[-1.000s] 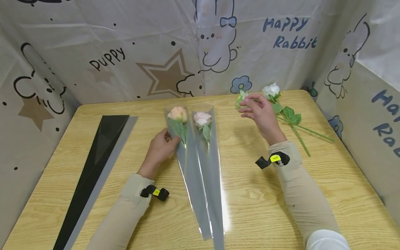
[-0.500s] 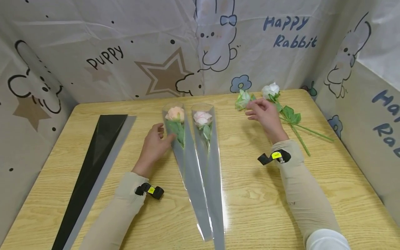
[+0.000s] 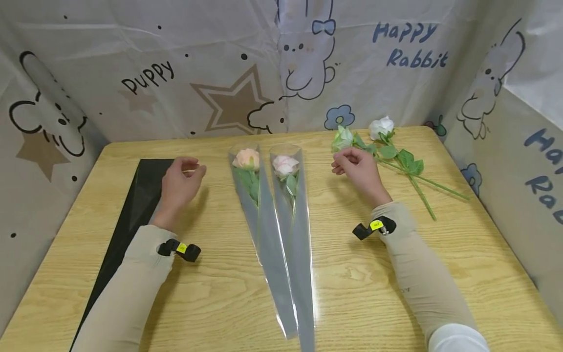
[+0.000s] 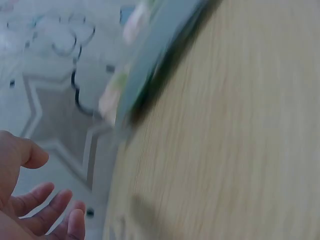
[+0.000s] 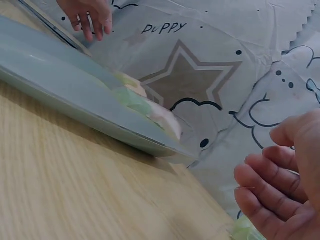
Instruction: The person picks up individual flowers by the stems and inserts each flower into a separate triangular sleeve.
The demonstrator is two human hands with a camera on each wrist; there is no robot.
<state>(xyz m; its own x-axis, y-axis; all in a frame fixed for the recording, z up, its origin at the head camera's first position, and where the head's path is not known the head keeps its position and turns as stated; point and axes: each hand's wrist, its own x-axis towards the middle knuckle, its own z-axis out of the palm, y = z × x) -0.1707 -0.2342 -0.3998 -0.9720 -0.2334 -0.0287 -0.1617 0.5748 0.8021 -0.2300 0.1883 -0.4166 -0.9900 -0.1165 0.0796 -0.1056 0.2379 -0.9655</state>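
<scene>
My left hand [image 3: 179,188] hovers over the upper end of a folded black flower sleeve [image 3: 127,215], holding nothing, its fingers loosely bent. Toward the middle of the table lie two clear-and-grey sleeves side by side. One holds a peach rose [image 3: 247,160], the other a pale pink rose [image 3: 285,166]; both point away from me. My right hand [image 3: 361,175] is in the air just in front of a greenish-white rose [image 3: 342,139], loosely bent with nothing in its grasp. Behind it to the right rests a white rose [image 3: 381,128], its stem crossing the other.
A wooden table [image 3: 360,293] carries everything. Fabric walls [image 3: 145,44] printed with rabbits and stars rise at its back and sides. The grey part beside the black sleeve is mostly hidden by my left arm.
My left hand has left the peach rose's sleeve and moved left to the black sleeve. My right hand has shifted slightly toward me and left from the greenish rose.
</scene>
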